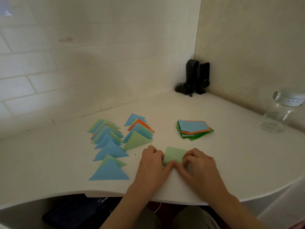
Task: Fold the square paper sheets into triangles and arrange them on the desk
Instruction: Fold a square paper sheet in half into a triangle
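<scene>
On the white tabletop (pixel 222 159), two rows of folded triangles (pixel 109 146) lie at your left. Your left hand (pixel 152 162) and right hand (pixel 198 164) both pinch the light green sheet (pixel 174 155) near the front edge, fingers curled on its rolled-over lower fold. Beyond sits the unfolded stack (pixel 193 128); a glass jar (pixel 280 111) stands far right.

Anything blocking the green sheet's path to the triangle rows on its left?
Nothing visible. Both the left hand and right hand pinch the green sheet; bare desk lies between it and the nearer triangle row.
</scene>
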A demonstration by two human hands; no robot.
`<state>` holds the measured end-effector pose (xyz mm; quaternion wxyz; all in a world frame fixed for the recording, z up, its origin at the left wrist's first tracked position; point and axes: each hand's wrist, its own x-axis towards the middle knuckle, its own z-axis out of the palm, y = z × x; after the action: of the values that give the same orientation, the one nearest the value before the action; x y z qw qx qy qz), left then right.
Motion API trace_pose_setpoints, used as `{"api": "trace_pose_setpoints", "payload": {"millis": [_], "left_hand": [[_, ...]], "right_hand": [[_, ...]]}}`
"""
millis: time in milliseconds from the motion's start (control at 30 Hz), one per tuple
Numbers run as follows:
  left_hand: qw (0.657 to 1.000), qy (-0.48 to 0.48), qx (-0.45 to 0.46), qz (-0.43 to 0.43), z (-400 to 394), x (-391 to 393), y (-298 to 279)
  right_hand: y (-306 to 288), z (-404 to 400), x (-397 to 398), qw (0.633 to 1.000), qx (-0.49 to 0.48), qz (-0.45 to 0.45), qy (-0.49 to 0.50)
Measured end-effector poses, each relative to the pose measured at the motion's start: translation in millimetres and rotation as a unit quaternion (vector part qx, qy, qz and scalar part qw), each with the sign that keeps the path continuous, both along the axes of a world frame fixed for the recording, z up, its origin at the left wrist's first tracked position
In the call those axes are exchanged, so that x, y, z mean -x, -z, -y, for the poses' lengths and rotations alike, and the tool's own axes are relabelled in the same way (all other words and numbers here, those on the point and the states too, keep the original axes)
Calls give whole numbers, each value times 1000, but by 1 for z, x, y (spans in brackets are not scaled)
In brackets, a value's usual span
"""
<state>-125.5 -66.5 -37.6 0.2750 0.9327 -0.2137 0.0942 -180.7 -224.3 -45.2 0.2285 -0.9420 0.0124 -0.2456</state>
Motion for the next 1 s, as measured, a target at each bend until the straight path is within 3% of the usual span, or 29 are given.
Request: {"api": "trace_pose_setpoints", "payload": {"millis": [433,700,1000], "left_hand": [[996,33,56,-65,-7,-14,-4],[990,46,90,-96,-15,-15,-9],[997,75,-8,31,2,8,-3]], "right_hand": [[-15,6,-6,991,-41,-115,-47],[-33,31,-19,961,-56,-258,-89],[-47,25,-14,961,-13,-264,-85]]}}
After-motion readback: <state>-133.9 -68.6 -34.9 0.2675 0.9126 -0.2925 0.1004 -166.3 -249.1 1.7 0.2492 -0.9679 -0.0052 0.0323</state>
